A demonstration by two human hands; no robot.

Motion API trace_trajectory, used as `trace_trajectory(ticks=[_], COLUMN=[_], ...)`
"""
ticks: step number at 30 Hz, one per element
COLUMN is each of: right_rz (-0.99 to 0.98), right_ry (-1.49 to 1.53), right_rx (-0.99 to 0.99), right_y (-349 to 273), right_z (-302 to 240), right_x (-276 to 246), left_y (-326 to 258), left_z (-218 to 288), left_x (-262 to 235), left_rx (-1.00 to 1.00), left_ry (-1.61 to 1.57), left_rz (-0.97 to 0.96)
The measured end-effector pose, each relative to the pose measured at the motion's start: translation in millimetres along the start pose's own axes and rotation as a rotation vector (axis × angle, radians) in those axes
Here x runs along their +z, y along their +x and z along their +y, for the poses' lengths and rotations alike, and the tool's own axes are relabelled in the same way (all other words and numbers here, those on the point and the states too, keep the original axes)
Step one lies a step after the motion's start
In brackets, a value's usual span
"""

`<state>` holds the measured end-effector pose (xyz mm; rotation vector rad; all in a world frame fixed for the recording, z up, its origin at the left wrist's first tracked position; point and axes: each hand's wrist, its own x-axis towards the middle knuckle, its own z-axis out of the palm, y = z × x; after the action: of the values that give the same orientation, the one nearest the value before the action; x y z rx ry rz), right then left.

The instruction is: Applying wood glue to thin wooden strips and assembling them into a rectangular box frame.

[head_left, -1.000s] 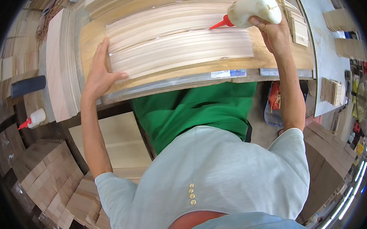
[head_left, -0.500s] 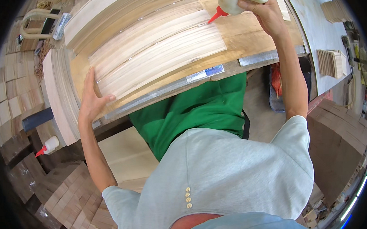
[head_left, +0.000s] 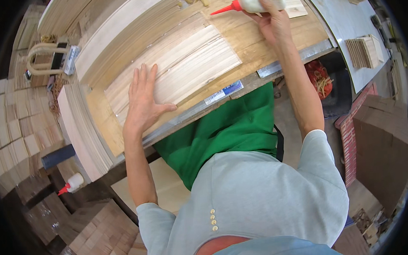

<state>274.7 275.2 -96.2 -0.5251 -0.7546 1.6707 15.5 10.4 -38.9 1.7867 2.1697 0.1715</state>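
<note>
My right hand (head_left: 272, 22) grips a white squeeze glue bottle (head_left: 258, 0) with a long red nozzle. The bottle lies nearly level above the far right of the workbench, its tip pointing left and apart from the boards. Pale wooden boards (head_left: 192, 66) lie side by side on the bench in front of me, with thin wet-looking lines along some edges. My left hand (head_left: 143, 100) rests flat on the left part of these boards, fingers spread and thumb toward the near edge. Nothing is held in it.
Stacked long strips (head_left: 122, 35) stand behind the boards, and another stack (head_left: 83, 128) is at the left. A second glue bottle (head_left: 74, 182) sits at the lower left. Small wood pieces (head_left: 364, 52) are on the grey table (head_left: 345, 25) at right. A red bag (head_left: 318, 79) lies below.
My left hand has moved from the boards' left end onto their top, further right. My right hand has drawn the bottle left and tipped it level, its nozzle now off the boards.
</note>
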Motion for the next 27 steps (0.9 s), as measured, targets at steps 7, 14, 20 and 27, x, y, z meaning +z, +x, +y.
trace_trajectory(ticks=[7,14,20,27], right_rz=[0.115,0.099,0.071,0.073], right_ry=[0.005,-0.013,-0.036,-0.104], right_rx=[-0.021,-0.022,-0.035,-0.013], right_y=[20.8,20.5,1.6,-21.7], right_z=[31.6,37.3,22.6,4.2], right_x=[8.8,9.7,1.3,-4.6], left_y=[3.3,2.2,3.3,2.9], left_z=[-3.9,-7.2,-8.4,-11.9], left_x=[5.4,6.9,8.2,10.6], left_rx=[-0.031,0.001,0.015,0.027], left_ry=[-0.055,-0.053,-0.059,-0.051], left_rz=[-0.039,-0.022,-0.015,-0.001])
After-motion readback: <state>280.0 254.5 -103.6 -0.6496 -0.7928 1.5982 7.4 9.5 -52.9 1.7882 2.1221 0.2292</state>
